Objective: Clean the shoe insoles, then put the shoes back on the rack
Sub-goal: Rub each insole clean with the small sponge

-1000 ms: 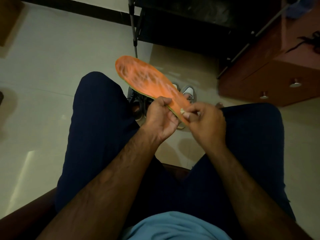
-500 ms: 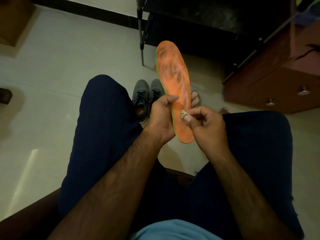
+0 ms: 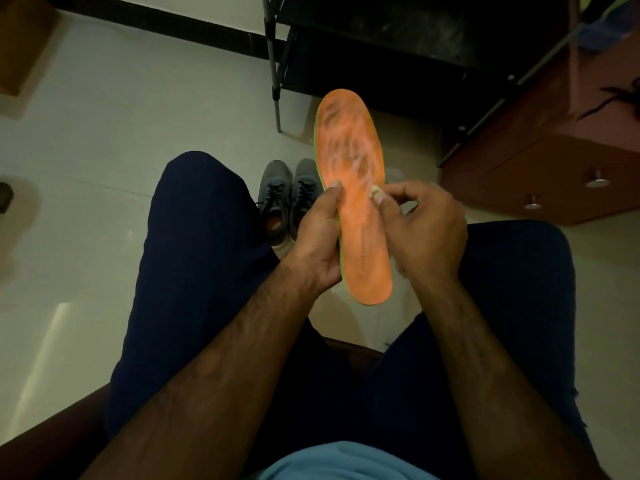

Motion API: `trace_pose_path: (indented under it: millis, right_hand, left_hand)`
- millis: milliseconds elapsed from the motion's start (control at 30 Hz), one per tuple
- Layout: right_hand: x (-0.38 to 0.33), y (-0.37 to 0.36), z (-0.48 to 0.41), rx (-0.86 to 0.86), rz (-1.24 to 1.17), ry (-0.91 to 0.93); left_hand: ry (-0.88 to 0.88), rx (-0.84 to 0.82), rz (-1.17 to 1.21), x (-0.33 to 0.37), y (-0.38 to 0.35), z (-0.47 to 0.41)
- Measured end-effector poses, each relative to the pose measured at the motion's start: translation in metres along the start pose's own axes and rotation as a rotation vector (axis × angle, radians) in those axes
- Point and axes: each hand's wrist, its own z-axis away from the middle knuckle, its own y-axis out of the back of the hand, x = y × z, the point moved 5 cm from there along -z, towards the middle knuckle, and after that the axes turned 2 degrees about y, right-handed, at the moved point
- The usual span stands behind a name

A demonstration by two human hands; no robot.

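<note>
Mostly, insole (image 3: pixel 349 174) juts above left hand's (image 3: pixel 318 237) grip.

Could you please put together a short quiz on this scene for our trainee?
1. True or false: the pair of grey lace-up shoes stands on the black metal rack.
2. What does the right hand pinch? A a brush; B a small pale wad; C a shoelace.
3. Fill in: the left hand grips the long orange foam insole by its ___ edge.
Key: 1 false, the shoes stand on the pale tiled floor before the rack; 2 B; 3 left.
</note>
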Motion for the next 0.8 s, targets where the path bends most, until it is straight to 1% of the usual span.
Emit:
trace_pose_path:
  millis: [67,167,233,300,367,400,500,567,633,700,800]
  right_hand:
    - [0.000,-0.003,0.005,-0.061,-0.021,0.000]
    - [-0.006,-0.005,0.034,-0.138,0.036,0.060]
    - [-0.004,-0.004,0.035,-0.122,0.012,0.040]
    - [0.002,-0.004,0.017,-0.064,-0.017,-0.030]
    - [0.005,-0.004,0.001,-0.010,-0.048,-0.082]
    - [0.006,-0.005,0.001,-0.008,-0.053,-0.091]
    - [0.004,-0.012,0.030,-0.087,-0.028,-0.076]
    - [0.001,-0.014,0.040,-0.119,-0.035,-0.068]
    - [0.005,-0.014,0.025,-0.079,-0.051,-0.104]
    - [0.006,-0.013,0.007,-0.048,-0.084,-0.138]
    - [0.002,-0.014,0.023,-0.091,-0.066,-0.140]
  left_hand:
    - [0.003,0.000,0.057,-0.001,-0.001,0.003]
    - [0.053,-0.021,0.192,-0.005,0.000,-0.003]
    - [0.073,-0.010,0.192,-0.007,0.002,-0.006]
    - [0.069,-0.002,0.151,-0.010,0.001,-0.007]
    - [0.027,0.071,0.060,-0.009,0.004,-0.004]
    - [0.017,0.084,0.053,-0.009,0.004,-0.002]
    - [0.056,0.040,0.170,-0.006,0.001,0.000]
    - [0.072,0.039,0.188,-0.005,0.002,-0.002]
    - [0.076,0.028,0.173,-0.008,0.002,-0.003]
    - [0.069,0.052,0.133,-0.010,0.001,0.000]
    - [0.089,0.010,0.186,-0.009,0.002,0.002]
